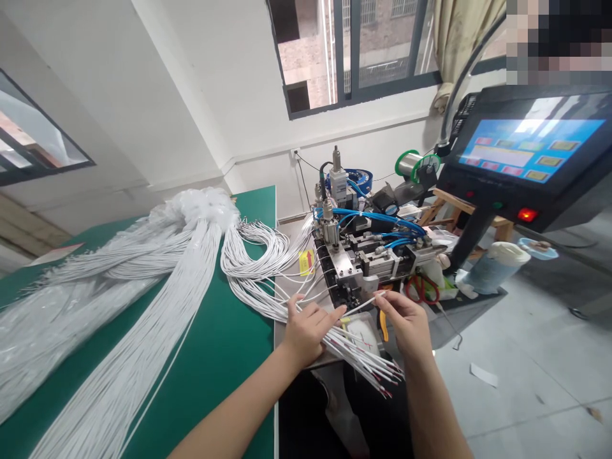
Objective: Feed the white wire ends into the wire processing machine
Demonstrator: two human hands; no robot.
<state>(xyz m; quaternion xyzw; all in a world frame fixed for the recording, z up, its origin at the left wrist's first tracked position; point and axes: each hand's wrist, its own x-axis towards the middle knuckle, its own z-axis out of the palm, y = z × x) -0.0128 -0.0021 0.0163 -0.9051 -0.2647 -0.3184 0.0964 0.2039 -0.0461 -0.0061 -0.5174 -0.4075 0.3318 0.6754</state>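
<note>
My right hand [406, 319] pinches a thin white cable [359, 307] close to its end, just in front of the machine [347, 271]. Further back along the same cable, my left hand [308, 328] is closed on it with thumb and fingers. Beneath my left hand lies a loose bundle of white cables [354, 350], its reddish-tipped ends fanned out toward the lower right. From there the cables loop back over the edge of the green table [258, 408]. The palm side of my left hand is hidden.
Long bunches of white cable [157, 338] and clear plastic wrapping [201, 204] cover much of the table. A control screen [530, 150] stands on the right, with a wire spool [411, 164] behind the machine. Orange-handled pliers [383, 325] and red-handled scissors [423, 290] lie nearby.
</note>
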